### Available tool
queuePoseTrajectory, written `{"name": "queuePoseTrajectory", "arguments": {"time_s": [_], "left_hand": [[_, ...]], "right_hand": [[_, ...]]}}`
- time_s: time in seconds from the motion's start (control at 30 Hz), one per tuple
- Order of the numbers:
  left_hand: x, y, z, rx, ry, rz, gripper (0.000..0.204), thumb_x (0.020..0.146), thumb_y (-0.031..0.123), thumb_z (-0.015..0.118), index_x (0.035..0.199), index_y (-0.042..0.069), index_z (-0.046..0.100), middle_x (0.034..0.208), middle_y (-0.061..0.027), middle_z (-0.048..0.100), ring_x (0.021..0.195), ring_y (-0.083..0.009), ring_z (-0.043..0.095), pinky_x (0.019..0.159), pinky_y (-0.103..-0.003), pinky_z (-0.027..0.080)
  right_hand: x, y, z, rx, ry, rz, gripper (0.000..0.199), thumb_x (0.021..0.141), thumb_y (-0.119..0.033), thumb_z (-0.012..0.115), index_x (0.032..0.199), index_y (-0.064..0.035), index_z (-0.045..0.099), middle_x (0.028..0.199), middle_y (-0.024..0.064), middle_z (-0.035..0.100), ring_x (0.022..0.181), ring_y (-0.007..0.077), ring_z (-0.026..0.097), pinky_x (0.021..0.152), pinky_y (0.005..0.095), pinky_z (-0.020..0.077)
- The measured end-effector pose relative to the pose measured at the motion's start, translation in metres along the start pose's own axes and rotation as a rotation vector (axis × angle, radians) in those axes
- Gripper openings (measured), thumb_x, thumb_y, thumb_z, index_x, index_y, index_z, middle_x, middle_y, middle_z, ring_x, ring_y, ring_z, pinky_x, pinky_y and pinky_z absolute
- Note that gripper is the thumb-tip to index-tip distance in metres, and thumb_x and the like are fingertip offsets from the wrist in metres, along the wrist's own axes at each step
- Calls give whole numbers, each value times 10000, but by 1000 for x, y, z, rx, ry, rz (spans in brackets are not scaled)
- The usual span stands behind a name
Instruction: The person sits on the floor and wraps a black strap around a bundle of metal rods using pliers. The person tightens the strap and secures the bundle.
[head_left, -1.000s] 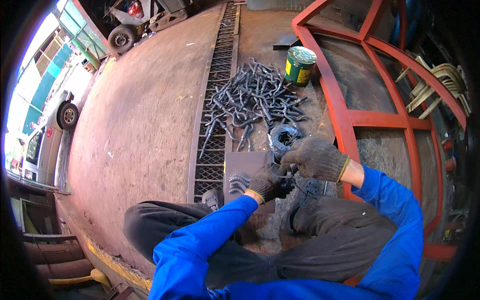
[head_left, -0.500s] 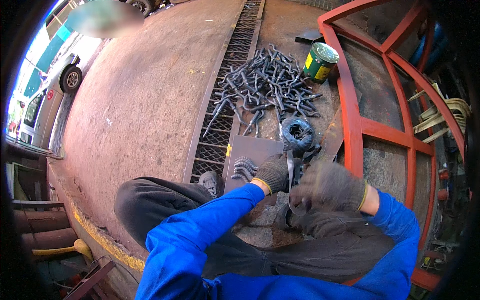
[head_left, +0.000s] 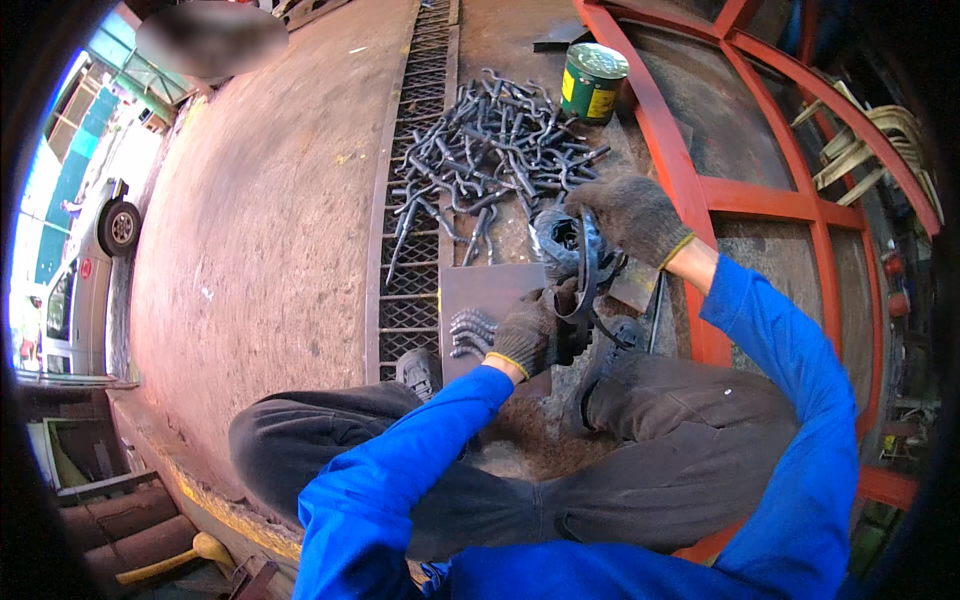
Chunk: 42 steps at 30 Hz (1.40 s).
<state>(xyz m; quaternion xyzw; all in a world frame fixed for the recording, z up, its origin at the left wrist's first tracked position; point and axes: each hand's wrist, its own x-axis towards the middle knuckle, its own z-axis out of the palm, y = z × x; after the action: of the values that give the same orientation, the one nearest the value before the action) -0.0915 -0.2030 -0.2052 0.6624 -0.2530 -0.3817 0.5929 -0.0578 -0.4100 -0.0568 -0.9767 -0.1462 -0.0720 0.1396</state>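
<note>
My left hand (head_left: 528,335), in a dark knitted glove, is closed on a long black strip (head_left: 588,285) over the right part of a flat metal plate (head_left: 490,290). A stack of bent ribbed metal rods (head_left: 472,332) lies on the plate against that hand; whether its fingers also hold them is hidden. Farther up and right, my gloved right hand (head_left: 635,218) has its fingers curled in at the strip's upper end. Just left of it, partly covered, is a dark coil wrapped in clear plastic (head_left: 558,242). Loose loops of strip hang between both hands.
A heap of bent dark rods (head_left: 490,145) lies ahead, partly over a floor grating (head_left: 405,300). Behind it to the right stands a green and yellow can (head_left: 592,85). A red metal frame (head_left: 665,135) borders the right side. My shoes and bent legs flank the plate.
My right hand has moved up and forward, from beside my left hand to the coil. The left hand stays by the plate. The head view has shifted a little.
</note>
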Motion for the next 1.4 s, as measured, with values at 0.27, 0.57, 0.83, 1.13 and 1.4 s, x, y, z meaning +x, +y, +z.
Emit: {"name": "queuePoseTrajectory", "arguments": {"time_s": [0.27, 0.57, 0.83, 1.13, 1.4], "left_hand": [[-7, 26, -6, 817, 28, 177, 571, 760, 370, 771, 1219, 107, 557, 1005, -102, 666, 966, -305, 628, 851, -426, 511], [-5, 7, -7, 669, 50, 256, 630, 709, 425, 788, 1204, 103, 567, 1101, -150, 645, 1022, -363, 602, 896, -451, 476], [-10, 5, -6, 877, 169, 310, 434, 813, 216, 650, 1211, 75, 548, 1106, -191, 637, 1031, -384, 605, 920, -465, 466], [-7, 5, -8, 819, 149, 329, 428, 858, 318, 641, 1215, 97, 556, 1146, -190, 599, 1042, -396, 583, 892, -466, 474], [-7, 25, -6, 868, 62, 249, 765, 680, 491, 799, 1228, 32, 526, 1094, -193, 612, 1045, -395, 577, 891, -470, 478]], "right_hand": [[12, 11, 16, -156, -22, 15, 184, 789, -126, 616, 942, -144, 716, 794, 145, 670, 770, 312, 659, 692, 443, 501], [6, -33, -24, -196, -41, -201, 136, 756, -153, 668, 887, -166, 704, 733, 85, 637, 758, 284, 623, 704, 414, 489], [-46, -93, -59, -136, -175, -551, 139, 733, -209, 652, 864, -168, 665, 702, 9, 604, 678, 205, 623, 628, 389, 483], [-29, -72, -63, 184, -119, -254, 255, 758, -69, 609, 996, -108, 693, 792, 83, 672, 731, 277, 655, 700, 379, 500], [-13, -15, 0, 864, -96, 595, 300, 922, -253, 597, 1077, -4, 658, 817, 74, 678, 761, 161, 642, 707, 311, 519]]}}
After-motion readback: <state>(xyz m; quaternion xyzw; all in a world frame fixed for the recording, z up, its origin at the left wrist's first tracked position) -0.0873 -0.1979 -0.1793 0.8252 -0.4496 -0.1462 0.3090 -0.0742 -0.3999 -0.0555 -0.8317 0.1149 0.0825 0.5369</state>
